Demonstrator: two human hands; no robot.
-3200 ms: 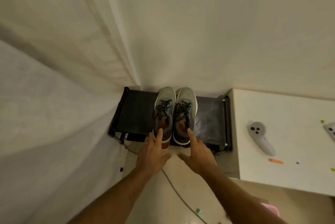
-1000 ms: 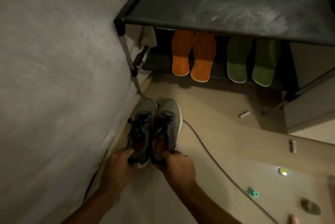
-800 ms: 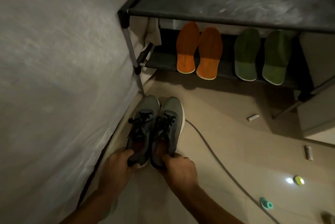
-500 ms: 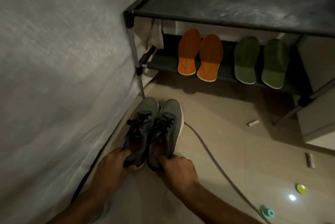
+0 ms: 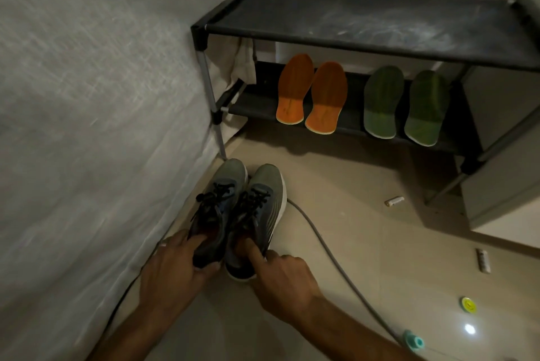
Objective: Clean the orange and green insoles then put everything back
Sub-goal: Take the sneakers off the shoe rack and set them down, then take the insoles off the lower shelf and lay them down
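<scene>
1. Half a second ago both hands gripped the heels of the grey shoes with curled fingers. Now the right hand (image 5: 280, 276) has loosened: its forefinger is stretched out and pokes into the opening of the right shoe (image 5: 257, 214), the other fingers loosely bent and holding nothing.
2. The left hand (image 5: 172, 267) keeps its hold, fingers inside the collar and thumb under the heel of the left shoe (image 5: 217, 208). The pair has not shifted on the floor (image 5: 336, 243); the two shoes touch side by side, toes pointing far.
3. The black shoe rack (image 5: 365, 24) stands at the far side, in the corner. Its dusty top shelf carries nothing.
4. On its lower shelf the two orange insoles (image 5: 309, 94) lean tilted, side by side and touching, at the left; the two green insoles (image 5: 404, 103) lean the same way at the right, just apart from each other. Their near ends jut over the shelf's front edge.
5. A pale cloth (image 5: 241, 65) hangs at the rack's left end, just beside the orange pair.
6. A white sheet (image 5: 87, 97) covers the whole left side, close against the left shoe.
7. A grey cable (image 5: 324, 240) runs over the floor from behind the right shoe toward the near right, ending near a teal cap (image 5: 412, 342).
8. Small bits lie well apart on the right floor: two pale sticks (image 5: 394, 201) and a yellow disc (image 5: 468, 304).
</scene>
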